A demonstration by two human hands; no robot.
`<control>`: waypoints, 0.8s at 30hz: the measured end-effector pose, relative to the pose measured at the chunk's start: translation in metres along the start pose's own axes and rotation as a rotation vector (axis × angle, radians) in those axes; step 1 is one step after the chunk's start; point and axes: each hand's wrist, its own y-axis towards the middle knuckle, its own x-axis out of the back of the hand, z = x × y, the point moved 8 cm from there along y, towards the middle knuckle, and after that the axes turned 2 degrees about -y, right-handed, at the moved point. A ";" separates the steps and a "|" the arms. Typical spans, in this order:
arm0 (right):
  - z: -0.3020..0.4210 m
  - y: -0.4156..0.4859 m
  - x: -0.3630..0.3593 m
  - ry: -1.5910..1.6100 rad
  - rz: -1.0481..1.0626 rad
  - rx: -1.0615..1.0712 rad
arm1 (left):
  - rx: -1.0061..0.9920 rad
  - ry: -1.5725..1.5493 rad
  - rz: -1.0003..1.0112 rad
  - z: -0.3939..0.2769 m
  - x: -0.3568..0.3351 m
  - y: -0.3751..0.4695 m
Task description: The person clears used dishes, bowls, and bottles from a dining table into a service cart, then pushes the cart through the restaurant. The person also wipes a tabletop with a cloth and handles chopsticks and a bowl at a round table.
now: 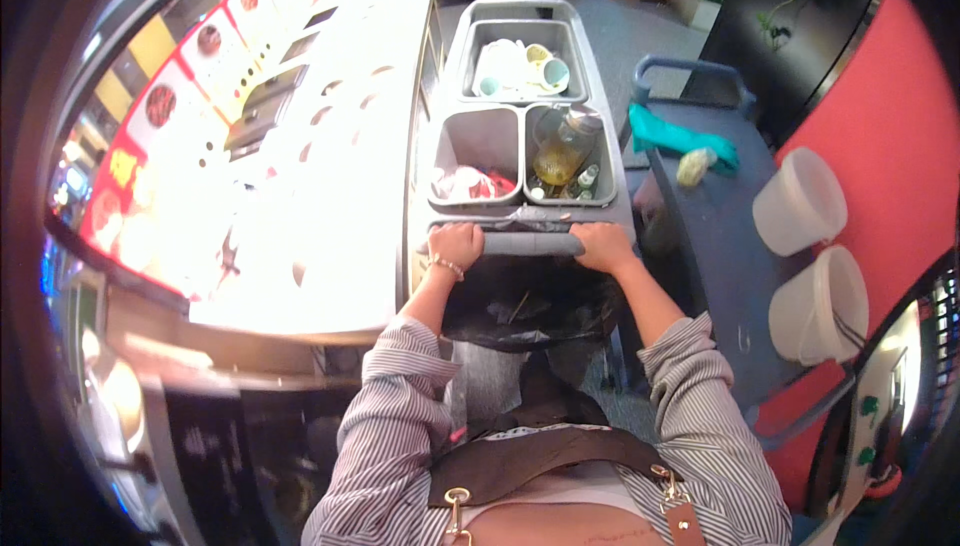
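Observation:
Both of my hands grip the padded handle of a grey plastic utility cart (pixel 604 133). My left hand (pixel 456 244) is closed around the handle's left end, and my right hand (pixel 602 246) around its right end. On the cart, the far grey tub (pixel 469 58) holds stacked plates and cups (pixel 553 73). Nearer me are two bins: the left bin (pixel 480 137) has red and white crumpled waste in it, the right bin (pixel 611 163) a glass jug (pixel 559 160) of yellowish liquid and small bottles. A black bag (pixel 525 298) hangs below the handle.
A long, brightly lit white counter (pixel 352 171) runs close along the left. At the right stands a dark blue cart (pixel 727 246) with a teal rubber glove (pixel 679 137), a crumpled cloth or sponge (pixel 696 167) and two white buckets (pixel 799 201), beside a red wall (pixel 892 111).

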 end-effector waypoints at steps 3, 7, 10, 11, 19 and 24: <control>0.002 0.032 -0.009 -0.022 -0.005 0.026 | 0.050 -0.021 0.064 0.028 -0.013 0.023; -0.001 0.051 -0.026 0.068 0.000 0.016 | 0.115 -0.061 0.299 0.052 -0.043 0.037; -0.005 0.057 -0.024 0.024 -0.081 0.035 | 0.125 -0.077 0.221 0.056 -0.038 0.048; -0.010 0.063 -0.028 0.042 -0.017 0.022 | 0.151 -0.045 0.258 0.059 -0.040 0.054; -0.069 0.108 -0.015 -0.005 -0.109 0.029 | 0.178 -0.008 0.197 0.050 -0.070 0.133; -0.087 0.113 -0.041 -0.028 -0.036 -0.006 | 0.146 -0.095 0.318 0.045 -0.111 0.142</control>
